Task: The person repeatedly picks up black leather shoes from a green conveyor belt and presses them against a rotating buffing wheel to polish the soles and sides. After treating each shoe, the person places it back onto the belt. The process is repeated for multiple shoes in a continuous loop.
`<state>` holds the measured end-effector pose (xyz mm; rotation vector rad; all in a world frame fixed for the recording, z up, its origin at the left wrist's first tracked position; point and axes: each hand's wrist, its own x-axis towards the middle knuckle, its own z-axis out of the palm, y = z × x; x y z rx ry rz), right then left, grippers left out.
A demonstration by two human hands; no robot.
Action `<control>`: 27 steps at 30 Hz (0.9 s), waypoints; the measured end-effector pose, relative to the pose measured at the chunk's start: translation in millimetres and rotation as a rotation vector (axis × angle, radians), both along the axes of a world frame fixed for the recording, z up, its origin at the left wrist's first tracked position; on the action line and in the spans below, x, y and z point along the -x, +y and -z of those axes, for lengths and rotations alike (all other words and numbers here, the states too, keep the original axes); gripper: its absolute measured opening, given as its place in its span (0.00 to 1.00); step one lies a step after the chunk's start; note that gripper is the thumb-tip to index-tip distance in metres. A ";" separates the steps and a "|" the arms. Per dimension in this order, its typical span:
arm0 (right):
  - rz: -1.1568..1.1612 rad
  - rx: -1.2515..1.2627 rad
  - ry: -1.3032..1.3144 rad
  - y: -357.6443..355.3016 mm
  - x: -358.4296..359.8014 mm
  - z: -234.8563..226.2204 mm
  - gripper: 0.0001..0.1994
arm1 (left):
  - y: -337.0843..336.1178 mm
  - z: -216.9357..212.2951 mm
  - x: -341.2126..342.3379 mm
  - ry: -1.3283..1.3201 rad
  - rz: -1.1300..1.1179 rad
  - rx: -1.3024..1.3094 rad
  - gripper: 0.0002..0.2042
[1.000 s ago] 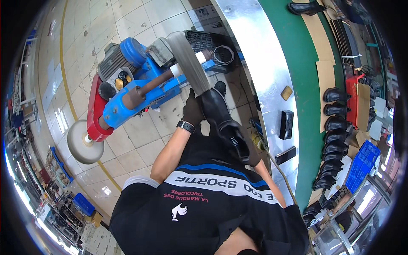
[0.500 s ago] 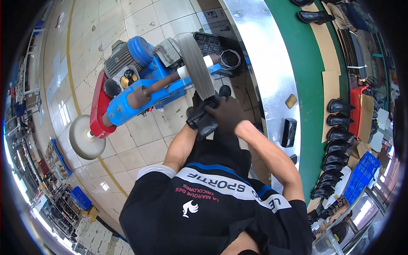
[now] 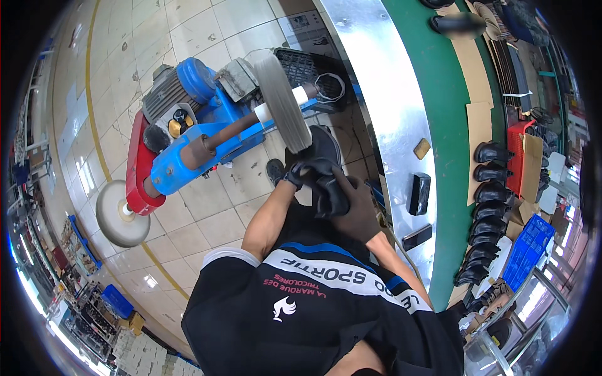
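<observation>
Both your gloved hands now clasp the black shoe point(image 3: 326, 164) below the grey buffing wheel point(image 3: 283, 103), where half a second ago it sat closer under the wheel's rim. Your left hand point(image 3: 300, 173) grips its near side at 9 o'clock; your right hand point(image 3: 353, 207) wraps the heel at 5 o'clock. Smooth, matte leather, its toe pointing to 12 o'clock, long axis running away from you.

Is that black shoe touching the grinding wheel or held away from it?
Held away: both gloved hands grip the black shoe just below the grey wheel.
</observation>
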<state>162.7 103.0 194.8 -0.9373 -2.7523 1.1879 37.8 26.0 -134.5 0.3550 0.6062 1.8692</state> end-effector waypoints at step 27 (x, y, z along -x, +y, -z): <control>1.105 1.773 0.052 26.8 -0.6 117.7 0.20 | -49.0 -142.2 85.7 1.107 -0.716 1.208 0.11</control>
